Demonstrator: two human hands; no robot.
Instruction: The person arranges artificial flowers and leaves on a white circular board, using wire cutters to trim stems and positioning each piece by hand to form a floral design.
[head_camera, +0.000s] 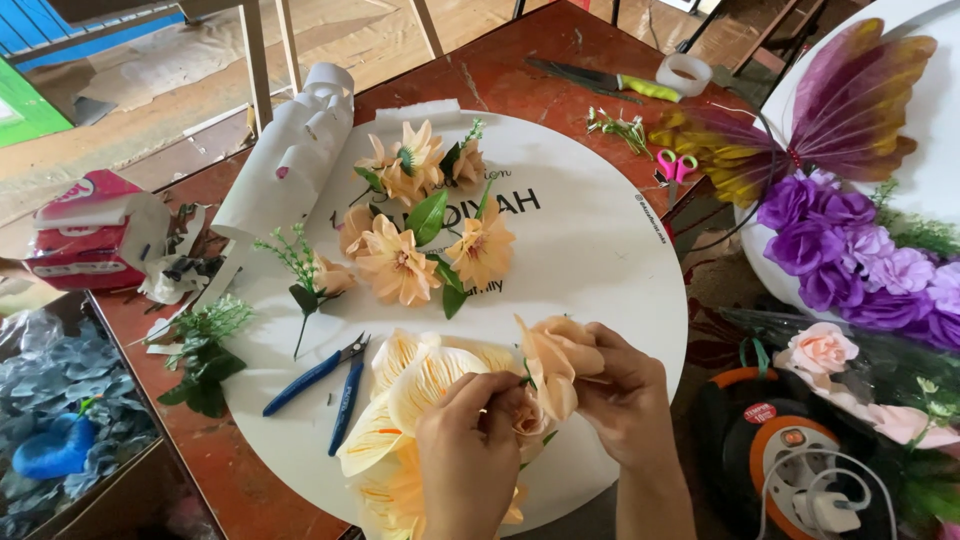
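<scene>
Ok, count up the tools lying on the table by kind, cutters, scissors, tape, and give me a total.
Blue-handled cutters: 1
Pink-handled scissors: 1
Green-handled shears: 1
Tape roll: 1
Total: 4
The left hand and right hand hold a peach flower, no tool.

This looks like a craft workshop for floral decorations. A worn red surface (520, 70) carries a round white board (600, 260) dotted with peach fabric flowers (400, 262), blue pliers (325, 385), pink scissors (677, 165), a tape roll (684, 73) and a paper roll (290, 150). To one side sit purple flowers (830, 240) under a big butterfly (840, 100), with a cable reel (790, 450) nearby. Cardboard scraps (130, 60) lie on the bare floor.
</scene>
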